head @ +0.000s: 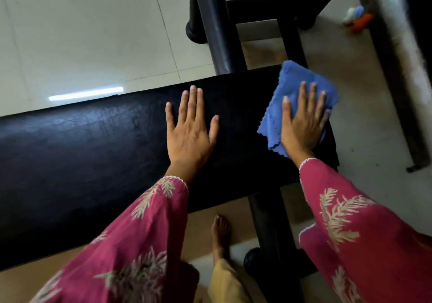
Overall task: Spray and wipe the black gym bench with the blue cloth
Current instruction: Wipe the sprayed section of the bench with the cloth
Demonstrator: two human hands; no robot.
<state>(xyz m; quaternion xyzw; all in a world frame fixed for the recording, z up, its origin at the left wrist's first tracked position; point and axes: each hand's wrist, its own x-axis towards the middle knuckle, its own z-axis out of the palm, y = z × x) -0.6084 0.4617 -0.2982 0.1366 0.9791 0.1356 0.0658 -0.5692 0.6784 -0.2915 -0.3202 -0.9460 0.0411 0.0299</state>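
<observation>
We look down on the black gym bench (98, 153), a padded counter that runs from the lower left across to the right, where it ends above its black metal frame (217, 29). Our left hand (190, 129) lies flat on the pad near the middle of the counter, palm down, fingers spread and straight, gripping nothing. Our right hand (302, 125) lies flat too, palm down with the fingers apart, pressing the blue cloth (292, 80) onto the right end of the counter. The cloth is crumpled and partly folded; its far corner reaches past the far edge of the pad, and its scalloped near edge shows just left of our wrist. The two hands are apart, with a bare strip of black padding between them. The pad's surface shows a faint sheen toward its left part. Both arms wear pink sleeves (364, 232) with a pale leaf pattern. Beyond the far edge lies a pale tiled floor (93, 33) bearing a bright streak of reflected light. Below the near edge of the counter we see a bare foot (221, 235) on the floor. At the upper right, small blurred objects in white, blue and orange (357, 19) lie on the floor; we cannot tell what they are.
</observation>
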